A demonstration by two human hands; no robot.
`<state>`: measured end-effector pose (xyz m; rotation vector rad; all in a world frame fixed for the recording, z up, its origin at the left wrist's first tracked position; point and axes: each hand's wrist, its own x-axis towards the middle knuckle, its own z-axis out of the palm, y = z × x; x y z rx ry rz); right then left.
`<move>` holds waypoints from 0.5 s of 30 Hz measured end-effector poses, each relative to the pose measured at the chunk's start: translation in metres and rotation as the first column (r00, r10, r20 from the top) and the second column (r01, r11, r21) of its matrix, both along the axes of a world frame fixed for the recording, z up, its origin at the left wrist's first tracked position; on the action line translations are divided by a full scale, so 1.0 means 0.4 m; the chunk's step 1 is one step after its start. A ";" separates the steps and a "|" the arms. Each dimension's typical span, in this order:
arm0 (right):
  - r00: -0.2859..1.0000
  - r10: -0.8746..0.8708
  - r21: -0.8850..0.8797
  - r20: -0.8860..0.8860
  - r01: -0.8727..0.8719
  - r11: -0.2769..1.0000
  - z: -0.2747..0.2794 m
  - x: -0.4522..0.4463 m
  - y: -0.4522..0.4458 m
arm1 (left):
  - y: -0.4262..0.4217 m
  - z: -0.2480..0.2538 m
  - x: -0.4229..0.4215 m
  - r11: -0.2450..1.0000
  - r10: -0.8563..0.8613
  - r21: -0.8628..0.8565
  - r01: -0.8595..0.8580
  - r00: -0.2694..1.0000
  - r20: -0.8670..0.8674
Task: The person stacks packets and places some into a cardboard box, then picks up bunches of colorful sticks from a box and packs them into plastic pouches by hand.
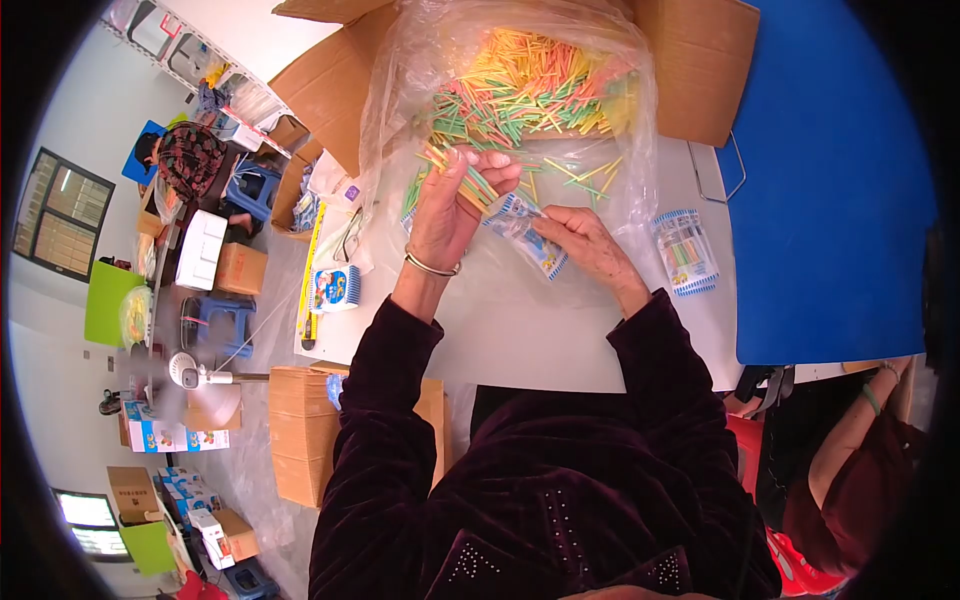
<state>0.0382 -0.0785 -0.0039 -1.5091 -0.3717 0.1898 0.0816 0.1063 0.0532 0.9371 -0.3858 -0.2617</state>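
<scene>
My left hand [440,220], palm turned up, is closed round a small bunch of thin coloured sticks [478,190] in yellow, green and orange. A small clear packet [532,240] with blue striped ends is pinched in my right hand [597,248]. The lower ends of the sticks meet the packet's upper end; whether they reach inside I cannot tell. Beyond both hands lies a heap of similar sticks [530,85] on a clear plastic liner [400,95] in an open cardboard box [695,75]. Loose sticks [585,178] are scattered in front of it.
A packet with sticks inside [685,252] lies on the table to the right, beside a blue surface [830,200]. Left are a stack of blue-and-white packets [335,289] and a yellow ruler-like strip [311,270]. Another person's arm [850,440] is at lower right.
</scene>
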 end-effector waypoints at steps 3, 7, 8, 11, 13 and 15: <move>0.999 0.040 0.003 -0.010 -0.040 0.999 -0.001 0.000 -0.007 | 0.000 0.003 0.004 1.000 0.006 -0.028 -0.005 1.000 0.010; 0.995 0.057 0.091 -0.080 -0.050 0.995 -0.010 -0.002 -0.007 | -0.010 -0.001 -0.001 1.000 -0.002 -0.026 0.003 1.000 0.017; 0.995 0.058 0.091 -0.080 -0.051 0.995 -0.008 -0.003 -0.006 | -0.012 -0.002 -0.002 1.000 -0.006 -0.027 0.006 1.000 0.022; 0.991 0.050 0.131 -0.121 -0.034 0.991 -0.003 -0.007 -0.006 | -0.022 -0.002 -0.009 1.000 0.000 -0.022 0.001 1.000 0.028; 0.997 0.037 0.127 -0.069 -0.028 0.991 -0.008 -0.005 -0.002 | -0.025 -0.003 -0.014 1.000 0.010 -0.012 -0.010 0.999 0.030; 0.994 0.056 0.119 -0.098 -0.044 0.992 -0.010 -0.003 -0.008 | -0.026 -0.006 -0.018 0.999 0.006 0.050 -0.010 0.997 0.075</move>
